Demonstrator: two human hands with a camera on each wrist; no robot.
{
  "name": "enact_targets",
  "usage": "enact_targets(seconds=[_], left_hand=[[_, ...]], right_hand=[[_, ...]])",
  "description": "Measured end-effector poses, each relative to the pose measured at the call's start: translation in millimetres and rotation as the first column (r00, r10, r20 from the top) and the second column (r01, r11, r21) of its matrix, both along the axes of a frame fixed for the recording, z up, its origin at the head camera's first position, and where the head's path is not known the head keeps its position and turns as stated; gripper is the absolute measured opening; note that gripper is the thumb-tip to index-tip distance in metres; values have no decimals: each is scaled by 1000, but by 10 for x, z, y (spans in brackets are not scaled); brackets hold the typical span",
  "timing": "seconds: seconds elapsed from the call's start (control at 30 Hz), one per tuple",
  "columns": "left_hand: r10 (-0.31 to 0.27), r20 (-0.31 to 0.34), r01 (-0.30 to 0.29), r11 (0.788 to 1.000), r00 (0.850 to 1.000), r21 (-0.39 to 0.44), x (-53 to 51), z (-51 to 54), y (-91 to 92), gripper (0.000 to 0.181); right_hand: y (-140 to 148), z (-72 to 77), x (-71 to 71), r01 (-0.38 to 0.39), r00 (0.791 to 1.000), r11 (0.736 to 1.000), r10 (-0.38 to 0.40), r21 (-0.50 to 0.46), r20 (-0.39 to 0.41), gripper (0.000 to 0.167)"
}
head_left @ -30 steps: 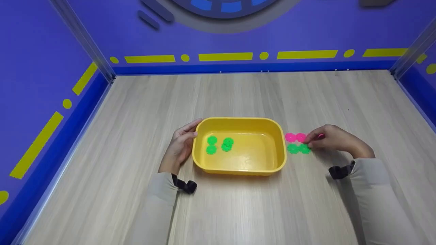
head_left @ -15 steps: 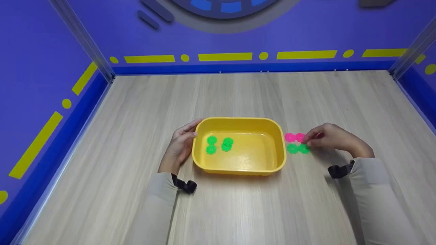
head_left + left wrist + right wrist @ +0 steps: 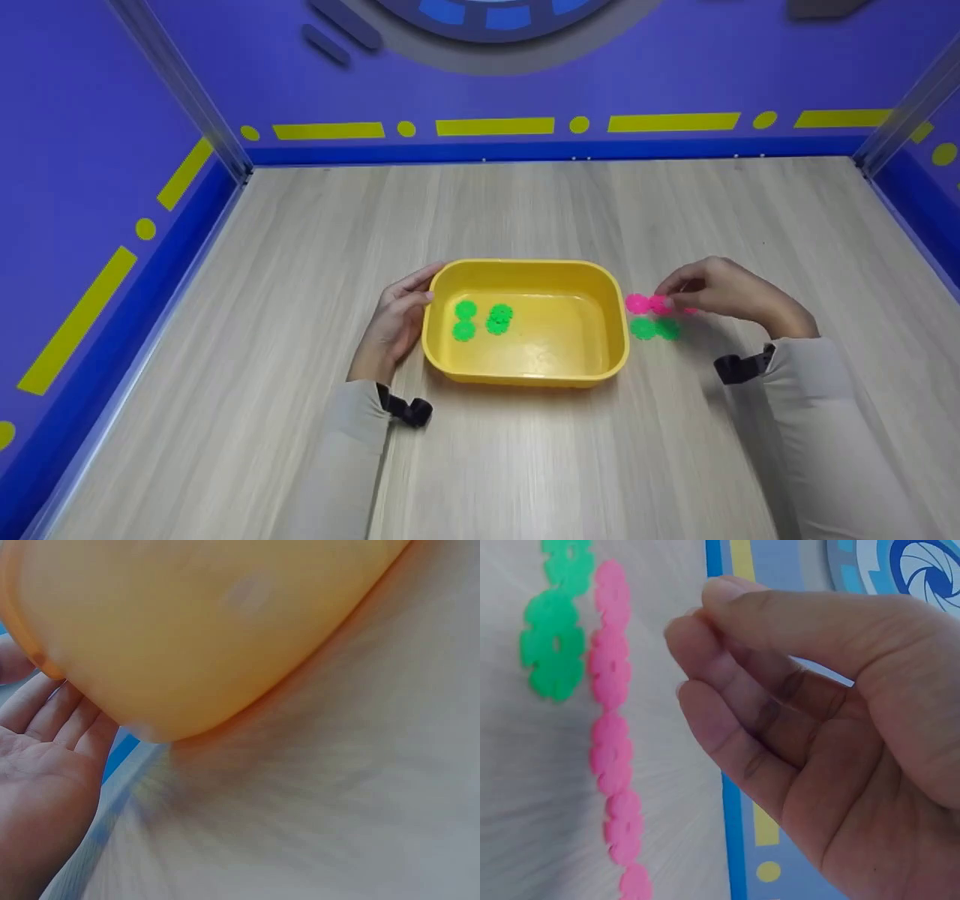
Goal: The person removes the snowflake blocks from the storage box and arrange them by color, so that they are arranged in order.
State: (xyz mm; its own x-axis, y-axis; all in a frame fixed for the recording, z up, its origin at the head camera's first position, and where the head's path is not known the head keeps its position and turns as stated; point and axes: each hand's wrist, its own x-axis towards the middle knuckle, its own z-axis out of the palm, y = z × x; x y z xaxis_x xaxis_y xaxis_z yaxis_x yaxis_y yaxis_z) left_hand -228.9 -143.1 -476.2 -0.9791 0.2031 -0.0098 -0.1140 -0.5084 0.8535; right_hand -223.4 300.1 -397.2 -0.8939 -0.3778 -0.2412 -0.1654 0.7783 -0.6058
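My left hand (image 3: 395,319) rests against the left end of a yellow plastic bin (image 3: 525,380), thumb at the rim and fingers along the outer wall. In the left wrist view those fingers (image 3: 64,720) look straight against the bin. My right hand (image 3: 724,292) is over a row of pink notched plastic discs (image 3: 637,304) on the table, hiding part of it. The right wrist view shows its thumb and index tips close together, apart from the pink discs (image 3: 611,754), with nothing visible between them. Two green notched discs (image 3: 643,328) lie in front of the pink row.
Inside the bin, on the left, lie two pairs of green discs (image 3: 465,309); one pair overlaps. The wooden table (image 3: 540,210) meets blue walls (image 3: 480,97) at the back and sides. Black cameras (image 3: 409,412) are strapped to both wrists.
My right hand has lifted slightly and shifted back and left, off the right green disc, which now shows more fully. The left hand and bin have stayed in place.
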Motion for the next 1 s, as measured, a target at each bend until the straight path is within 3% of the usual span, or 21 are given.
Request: enact_targets(seconds=[0.47, 1.0], left_hand=[[2, -7, -2, 1000, 1000, -6, -1, 1, -4, 55], [3, 3, -3, 1000, 1000, -5, 12, 9, -5, 54]], right_hand=[[-222, 185, -42, -6, 1000, 999, 5, -46, -11, 25], [-538, 304, -132, -96, 993, 994, 91, -50, -81, 23]])
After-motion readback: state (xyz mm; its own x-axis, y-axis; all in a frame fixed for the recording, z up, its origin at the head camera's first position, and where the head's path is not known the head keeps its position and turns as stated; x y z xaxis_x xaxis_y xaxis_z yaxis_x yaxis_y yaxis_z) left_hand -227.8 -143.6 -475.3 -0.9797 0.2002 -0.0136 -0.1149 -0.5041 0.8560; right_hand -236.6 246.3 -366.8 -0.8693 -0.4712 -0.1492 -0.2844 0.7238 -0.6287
